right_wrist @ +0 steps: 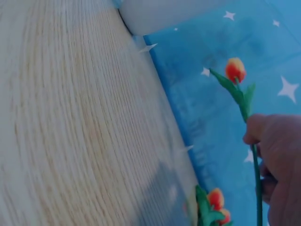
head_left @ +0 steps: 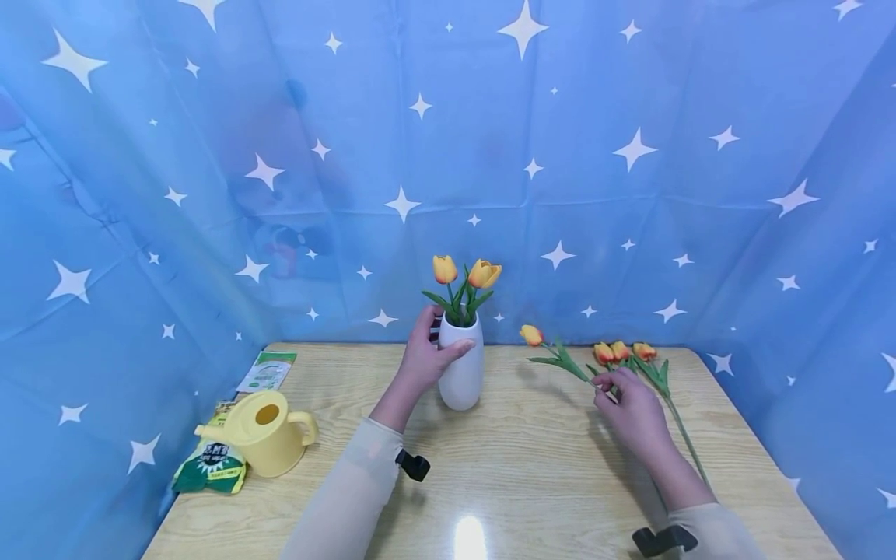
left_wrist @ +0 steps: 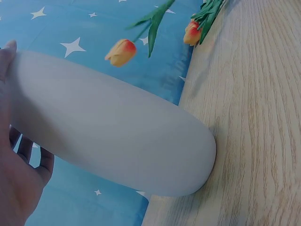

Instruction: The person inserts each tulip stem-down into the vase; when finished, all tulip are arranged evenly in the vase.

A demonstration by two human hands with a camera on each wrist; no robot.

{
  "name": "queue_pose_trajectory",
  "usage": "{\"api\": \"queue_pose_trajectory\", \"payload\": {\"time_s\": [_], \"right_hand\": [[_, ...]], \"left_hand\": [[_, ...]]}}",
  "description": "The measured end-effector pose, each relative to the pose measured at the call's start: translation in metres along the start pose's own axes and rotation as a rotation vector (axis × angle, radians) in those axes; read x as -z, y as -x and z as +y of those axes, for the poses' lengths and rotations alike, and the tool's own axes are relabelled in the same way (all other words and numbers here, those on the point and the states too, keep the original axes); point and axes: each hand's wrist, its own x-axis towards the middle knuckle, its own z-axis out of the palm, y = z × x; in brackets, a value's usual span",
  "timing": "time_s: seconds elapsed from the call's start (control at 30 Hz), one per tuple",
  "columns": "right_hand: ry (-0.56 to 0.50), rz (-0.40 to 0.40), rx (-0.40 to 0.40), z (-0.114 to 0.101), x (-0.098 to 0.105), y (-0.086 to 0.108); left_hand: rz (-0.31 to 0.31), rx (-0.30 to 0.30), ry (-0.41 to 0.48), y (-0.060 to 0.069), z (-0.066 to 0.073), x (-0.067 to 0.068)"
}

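Observation:
A white vase (head_left: 461, 372) stands upright at the back middle of the table, with two yellow-orange tulips (head_left: 465, 289) in it. My left hand (head_left: 428, 354) grips the vase near its rim, thumb across the front and fingers behind. In the left wrist view the vase (left_wrist: 113, 127) fills the middle, its base on the tabletop. My right hand (head_left: 630, 408) pinches the green stem of a single tulip (head_left: 532, 335), raised above the table with its bloom toward the vase. The right wrist view shows that tulip (right_wrist: 235, 70) held between thumb and fingers.
Several more tulips (head_left: 620, 352) lie at the back right of the table (head_left: 518, 467), one stem running toward the front. At the left stand a yellow watering can (head_left: 269, 435), a green-and-yellow bag (head_left: 210, 467) and a flat packet (head_left: 267, 372). A blue starry curtain (head_left: 448, 155) hangs behind.

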Motion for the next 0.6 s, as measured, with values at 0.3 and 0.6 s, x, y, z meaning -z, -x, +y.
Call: {"api": "queue_pose_trajectory", "payload": {"time_s": [0.3,0.6], "right_hand": [[0.012,0.099,0.098,-0.0055,-0.0006,-0.0033],[-0.111,0.132,0.184,-0.0092,-0.0035,-0.0025]], "left_hand": [[0.005,0.008,-0.011,0.0008,0.0003,-0.0001],[-0.003,-0.004,0.005,0.0008,-0.0001,-0.0004]]}}
